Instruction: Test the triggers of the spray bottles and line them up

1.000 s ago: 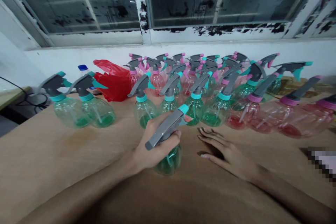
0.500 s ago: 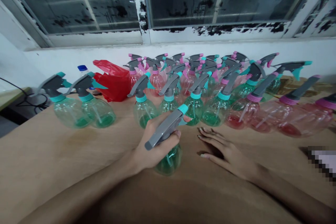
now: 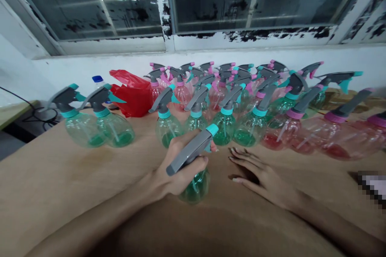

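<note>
My left hand (image 3: 181,168) is wrapped round the neck of a green spray bottle (image 3: 196,186) with a grey and turquoise spray head. The bottle's lower body shows below my fingers, with green liquid inside and a thin tube. Its nozzle points away from me, to the right. My right hand (image 3: 259,176) lies on the wooden table (image 3: 90,192) with its fingers stretched out, holding nothing. Just beyond both hands stands a row of green spray bottles (image 3: 169,130) with turquoise collars.
Two green spray bottles (image 3: 116,132) stand at the left, near a red plastic bag (image 3: 132,96) and a blue-capped bottle (image 3: 98,82). Pink spray bottles (image 3: 279,128) continue the row rightward, with several more behind. A pixelated flat object (image 3: 375,186) lies at the right edge.
The whole view has shifted slightly, so everything sits a little further right. Both hands keep the same pose, and my left hand still grips the spray bottle.
</note>
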{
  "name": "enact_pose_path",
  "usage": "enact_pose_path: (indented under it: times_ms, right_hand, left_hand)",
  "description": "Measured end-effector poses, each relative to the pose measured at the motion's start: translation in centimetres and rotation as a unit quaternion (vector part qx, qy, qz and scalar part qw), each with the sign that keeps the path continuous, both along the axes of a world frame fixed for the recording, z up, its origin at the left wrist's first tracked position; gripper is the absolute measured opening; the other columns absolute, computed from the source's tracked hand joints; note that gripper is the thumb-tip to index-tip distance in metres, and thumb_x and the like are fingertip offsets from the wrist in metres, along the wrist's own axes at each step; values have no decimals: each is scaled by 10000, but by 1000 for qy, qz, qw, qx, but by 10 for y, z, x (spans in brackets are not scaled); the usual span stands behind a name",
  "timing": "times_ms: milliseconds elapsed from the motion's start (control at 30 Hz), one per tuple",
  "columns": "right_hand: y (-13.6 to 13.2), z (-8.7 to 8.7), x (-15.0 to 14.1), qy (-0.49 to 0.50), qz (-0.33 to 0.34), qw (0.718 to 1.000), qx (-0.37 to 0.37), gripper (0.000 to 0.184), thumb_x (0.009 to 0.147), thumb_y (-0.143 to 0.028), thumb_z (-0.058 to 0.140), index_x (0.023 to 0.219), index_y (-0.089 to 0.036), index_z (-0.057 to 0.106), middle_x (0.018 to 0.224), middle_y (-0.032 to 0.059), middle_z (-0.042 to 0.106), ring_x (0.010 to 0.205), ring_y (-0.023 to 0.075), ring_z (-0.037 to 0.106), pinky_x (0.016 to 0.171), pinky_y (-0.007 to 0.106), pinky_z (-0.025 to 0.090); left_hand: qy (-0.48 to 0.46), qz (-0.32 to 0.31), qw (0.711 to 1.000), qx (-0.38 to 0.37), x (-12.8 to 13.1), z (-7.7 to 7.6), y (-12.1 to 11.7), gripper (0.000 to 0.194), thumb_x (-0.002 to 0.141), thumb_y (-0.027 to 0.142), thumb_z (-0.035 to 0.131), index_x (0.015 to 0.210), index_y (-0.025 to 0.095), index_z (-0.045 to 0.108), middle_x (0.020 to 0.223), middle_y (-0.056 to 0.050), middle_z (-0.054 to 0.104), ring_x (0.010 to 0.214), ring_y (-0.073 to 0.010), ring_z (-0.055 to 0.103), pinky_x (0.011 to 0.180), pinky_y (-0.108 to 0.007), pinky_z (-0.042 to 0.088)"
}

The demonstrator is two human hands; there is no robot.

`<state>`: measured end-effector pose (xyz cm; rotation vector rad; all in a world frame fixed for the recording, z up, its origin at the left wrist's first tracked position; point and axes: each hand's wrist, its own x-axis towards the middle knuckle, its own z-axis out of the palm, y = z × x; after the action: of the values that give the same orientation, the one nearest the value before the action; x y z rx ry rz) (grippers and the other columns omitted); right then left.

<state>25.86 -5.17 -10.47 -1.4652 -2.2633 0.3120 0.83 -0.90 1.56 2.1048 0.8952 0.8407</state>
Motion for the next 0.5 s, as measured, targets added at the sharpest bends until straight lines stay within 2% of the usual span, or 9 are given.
enact_pose_path:
  times_ms: [167,300,433,500]
  right_hand:
    - [0,-1,0,-5,4,1000,3,532,858,-481,494,1341,-269,422,1409,19,431,1329,235,316,1099,464,287]
    - [0,-1,1,-6,4,1000,3,523,858,-483,493,1331,-268,434,1402,20,441,1326,236,323,1093,472,295]
    - [0,0,1,-8,6,1000,-1,521,858,-482,492,1331,-270,432,1407,18,434,1323,229,331,1098,466,286]
    - [0,0,1,-8,7,1000,-1,522,859,-481,491,1334,-274,427,1408,17,432,1322,230,332,1100,467,281]
  left_hand:
    - [-18,-21,1000,9,0,1,0,87,700,192,493,766,197,550,687,14,557,608,-139,516,569,-249,432]
    - [-6,-6,1000,-6,1,1,0,224,729,229,491,915,200,611,646,21,571,555,-139,515,543,-253,441]
    - [-15,37,999,14,3,-1,-1,260,779,231,505,1007,215,629,780,-6,619,665,-152,580,688,-285,499]
    - [-14,43,999,29,4,-2,-2,262,790,229,508,1024,217,626,772,-6,616,661,-151,585,697,-285,505]
